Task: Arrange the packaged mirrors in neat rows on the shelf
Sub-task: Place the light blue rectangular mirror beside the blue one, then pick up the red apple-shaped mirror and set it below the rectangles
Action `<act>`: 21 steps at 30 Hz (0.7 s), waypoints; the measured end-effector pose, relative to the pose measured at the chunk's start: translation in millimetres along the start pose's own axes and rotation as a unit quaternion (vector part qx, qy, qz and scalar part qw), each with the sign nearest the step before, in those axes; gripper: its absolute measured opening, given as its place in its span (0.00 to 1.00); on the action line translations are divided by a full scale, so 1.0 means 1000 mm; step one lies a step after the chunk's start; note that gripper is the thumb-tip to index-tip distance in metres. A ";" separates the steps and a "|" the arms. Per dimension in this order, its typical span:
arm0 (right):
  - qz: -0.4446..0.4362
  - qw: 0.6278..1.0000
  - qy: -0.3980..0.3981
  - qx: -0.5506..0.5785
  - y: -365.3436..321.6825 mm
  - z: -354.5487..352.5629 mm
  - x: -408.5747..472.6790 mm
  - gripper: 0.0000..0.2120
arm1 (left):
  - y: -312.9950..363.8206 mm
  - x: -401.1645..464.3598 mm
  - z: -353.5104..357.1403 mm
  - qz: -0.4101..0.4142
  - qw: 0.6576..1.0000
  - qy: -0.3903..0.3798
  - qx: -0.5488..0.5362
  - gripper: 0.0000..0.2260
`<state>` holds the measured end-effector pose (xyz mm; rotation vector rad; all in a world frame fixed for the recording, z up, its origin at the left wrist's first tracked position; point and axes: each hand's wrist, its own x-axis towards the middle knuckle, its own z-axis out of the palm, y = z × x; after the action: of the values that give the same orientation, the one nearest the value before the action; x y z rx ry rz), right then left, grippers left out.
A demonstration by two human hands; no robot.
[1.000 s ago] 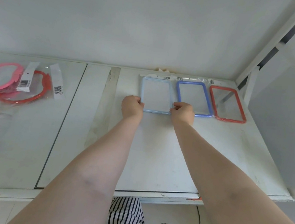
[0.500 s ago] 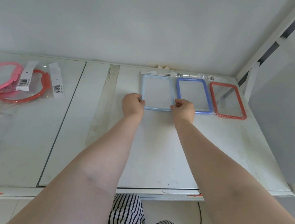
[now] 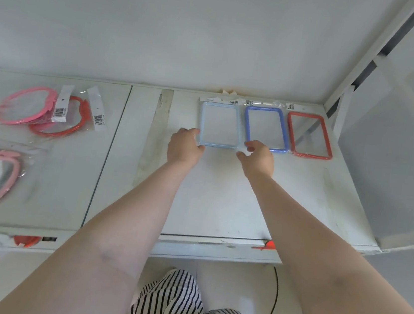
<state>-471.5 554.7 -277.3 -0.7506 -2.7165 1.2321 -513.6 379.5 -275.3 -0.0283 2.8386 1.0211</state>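
Light-blue mirror [image 3: 219, 125] lies at the back of the shelf [image 3: 221, 197], just beside the dark-blue mirror [image 3: 265, 128].
Bare shelf lies open toward the front; left hand [image 3: 185, 146] and right hand [image 3: 258, 158] pinch its near corners with curled fingers.

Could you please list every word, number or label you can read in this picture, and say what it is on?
No text is legible.
Barcode labels on the round mirror packets: too blurred to read.
Barcode stickers on the rectangular mirror packets' top flaps: too small to read.
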 end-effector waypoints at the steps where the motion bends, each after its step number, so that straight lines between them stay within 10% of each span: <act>1: -0.018 0.999 -0.016 -0.021 0.000 -0.004 -0.012 0.18 | -0.001 -0.015 -0.006 0.012 1.000 -0.010 0.012 0.22; 21: -0.095 0.990 -0.085 -0.055 -0.017 0.029 -0.230 0.17 | -0.110 -0.196 -0.083 0.080 0.996 -0.046 0.016 0.21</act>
<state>-283.6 420.2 -252.8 -0.4005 -2.9303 1.1606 -322.0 236.6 -257.3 0.2475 2.8093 0.9783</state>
